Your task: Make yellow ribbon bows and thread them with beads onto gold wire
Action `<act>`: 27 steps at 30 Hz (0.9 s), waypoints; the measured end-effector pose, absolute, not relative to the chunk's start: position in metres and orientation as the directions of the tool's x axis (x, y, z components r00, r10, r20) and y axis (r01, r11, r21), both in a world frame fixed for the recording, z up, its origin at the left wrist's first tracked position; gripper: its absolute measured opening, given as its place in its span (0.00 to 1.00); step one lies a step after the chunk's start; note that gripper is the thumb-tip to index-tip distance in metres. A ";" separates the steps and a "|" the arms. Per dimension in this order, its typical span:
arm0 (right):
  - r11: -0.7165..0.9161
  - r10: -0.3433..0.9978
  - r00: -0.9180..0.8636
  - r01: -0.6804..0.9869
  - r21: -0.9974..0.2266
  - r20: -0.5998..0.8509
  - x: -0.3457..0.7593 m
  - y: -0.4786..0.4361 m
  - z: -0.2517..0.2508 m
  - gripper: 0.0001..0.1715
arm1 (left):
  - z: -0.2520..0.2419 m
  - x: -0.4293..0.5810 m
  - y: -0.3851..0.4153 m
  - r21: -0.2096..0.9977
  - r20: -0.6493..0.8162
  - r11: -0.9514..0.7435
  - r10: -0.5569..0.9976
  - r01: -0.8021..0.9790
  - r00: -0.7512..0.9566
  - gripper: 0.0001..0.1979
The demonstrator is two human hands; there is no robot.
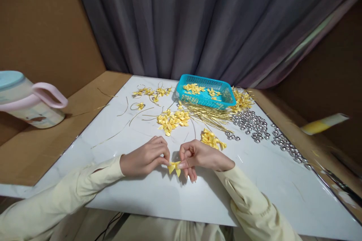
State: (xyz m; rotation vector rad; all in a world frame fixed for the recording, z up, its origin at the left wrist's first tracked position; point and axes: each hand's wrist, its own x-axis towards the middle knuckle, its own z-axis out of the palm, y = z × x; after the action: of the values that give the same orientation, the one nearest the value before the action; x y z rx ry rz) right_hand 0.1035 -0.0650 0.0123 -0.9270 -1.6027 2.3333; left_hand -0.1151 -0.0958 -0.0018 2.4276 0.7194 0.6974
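A small yellow ribbon bow (174,168) is pinched between my two hands, just above the white tabletop, its two pointed tails hanging down. My left hand (148,155) grips its left side between thumb and fingertips. On the other side, the thumb and index finger of my right hand (199,156) close on the bow, with the lower fingers loosely curled. Beyond my hands lies a pile of yellow bows (172,120). A second heap of yellow ribbon pieces (210,138) rests just past my right wrist.
At the back, a turquoise basket (206,99) holds more bows. Gold wire ties (212,116) lie before it, and silver metal beads (253,124) spread to the right. A lidded cup (36,101) with a pink handle stands left. Dark curtains (183,22) hang behind.
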 end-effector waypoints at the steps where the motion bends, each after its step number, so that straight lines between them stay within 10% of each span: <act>1: -0.411 0.463 -0.787 0.218 -0.885 -0.408 0.103 -0.066 0.013 0.23 | -0.002 -0.115 -0.096 0.580 0.331 -0.739 0.599 0.344 0.729 0.13; 15: -0.437 0.473 -0.681 0.369 -0.820 -0.559 0.104 -0.070 0.005 0.24 | -0.010 -0.109 -0.099 0.416 0.375 -0.843 0.501 0.341 0.780 0.10; 27: -0.045 0.867 -0.350 0.655 -0.755 -0.355 0.163 -0.047 0.032 0.11 | -0.017 -0.103 -0.090 0.974 0.051 -0.131 0.923 0.185 0.382 0.12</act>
State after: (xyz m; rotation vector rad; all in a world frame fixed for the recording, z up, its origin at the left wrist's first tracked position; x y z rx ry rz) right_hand 0.1626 -0.0468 0.0317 -1.6354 -1.9962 1.3452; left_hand -0.1032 -0.0901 -0.0166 1.5868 1.0147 0.8760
